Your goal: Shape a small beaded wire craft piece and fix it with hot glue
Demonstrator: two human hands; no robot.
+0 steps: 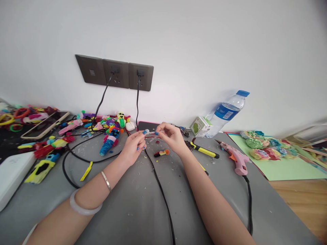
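In the middle of the head view, my left hand [133, 145] and my right hand [172, 137] are raised close together, each with thumb and fingertip pinched. Between the fingertips runs a thin red strand [151, 137], too fine to make out fully. Just below the hands, a small black, red and orange fuzzy piece [161, 153] lies on the grey table [143, 214]. Yellow-and-black pliers [204, 150] rest to the right of my right hand. Left of my left hand is a blue fuzzy pipe-cleaner figure [109, 142].
Black cables [160, 189] cross the table. A pink glue gun [236, 158] lies right, near a tilted water bottle [226, 114] and small box [201, 126]. Pipe-cleaner figures, a phone [46, 125] and a white device [15, 175] sit left; green paper [288, 168] lies far right.
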